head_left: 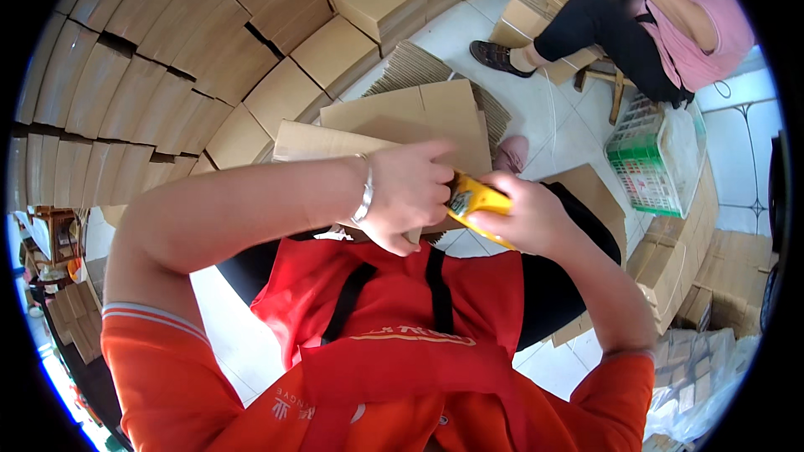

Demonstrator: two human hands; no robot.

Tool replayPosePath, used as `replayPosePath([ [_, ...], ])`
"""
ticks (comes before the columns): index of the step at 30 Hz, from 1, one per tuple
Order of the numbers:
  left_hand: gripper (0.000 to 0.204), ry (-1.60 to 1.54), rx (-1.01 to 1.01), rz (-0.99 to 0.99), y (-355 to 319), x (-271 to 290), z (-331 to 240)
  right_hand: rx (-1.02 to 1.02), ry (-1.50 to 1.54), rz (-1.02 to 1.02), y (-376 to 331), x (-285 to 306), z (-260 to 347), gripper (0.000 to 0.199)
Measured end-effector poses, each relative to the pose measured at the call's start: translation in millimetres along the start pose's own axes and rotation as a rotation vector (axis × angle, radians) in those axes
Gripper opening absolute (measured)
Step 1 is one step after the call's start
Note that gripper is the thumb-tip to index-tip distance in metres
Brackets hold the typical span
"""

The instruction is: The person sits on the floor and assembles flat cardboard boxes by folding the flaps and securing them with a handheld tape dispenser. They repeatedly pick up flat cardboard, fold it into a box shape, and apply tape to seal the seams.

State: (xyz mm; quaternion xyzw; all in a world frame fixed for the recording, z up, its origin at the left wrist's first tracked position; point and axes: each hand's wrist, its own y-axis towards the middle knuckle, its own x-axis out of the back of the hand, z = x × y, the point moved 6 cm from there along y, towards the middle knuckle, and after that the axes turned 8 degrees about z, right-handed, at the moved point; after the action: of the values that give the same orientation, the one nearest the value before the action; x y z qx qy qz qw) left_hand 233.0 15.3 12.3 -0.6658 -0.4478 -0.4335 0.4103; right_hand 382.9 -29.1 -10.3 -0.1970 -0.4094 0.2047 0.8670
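Nearest to me is the red apron (377, 305). Beyond it, my right hand (532, 213) is closed around a yellow tool (486, 199), which is above the lap, its dark end just beside my left hand (409, 194). The left fingers are curled, but I cannot tell what they pinch. Behind them is the cardboard (444, 113). I judge this step as bringing the tool to the cardboard; the next move calls for a steady board and careful left fingers. Farther, a co-worker (695, 21) sits near a basket (645, 174).
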Motion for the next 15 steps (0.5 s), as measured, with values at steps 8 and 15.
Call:
replayPosePath([
  [8,0.111,-0.159,0.697,0.08,-114.0,17.7,25.9,0.142,1.643,-0.185,-10.9,17.1,-98.4,0.037],
  [15,0.109,0.2,1.078,-0.235,-191.6,71.1,123.2,0.221,1.908,-0.188,19.6,20.1,-89.5,0.048],
])
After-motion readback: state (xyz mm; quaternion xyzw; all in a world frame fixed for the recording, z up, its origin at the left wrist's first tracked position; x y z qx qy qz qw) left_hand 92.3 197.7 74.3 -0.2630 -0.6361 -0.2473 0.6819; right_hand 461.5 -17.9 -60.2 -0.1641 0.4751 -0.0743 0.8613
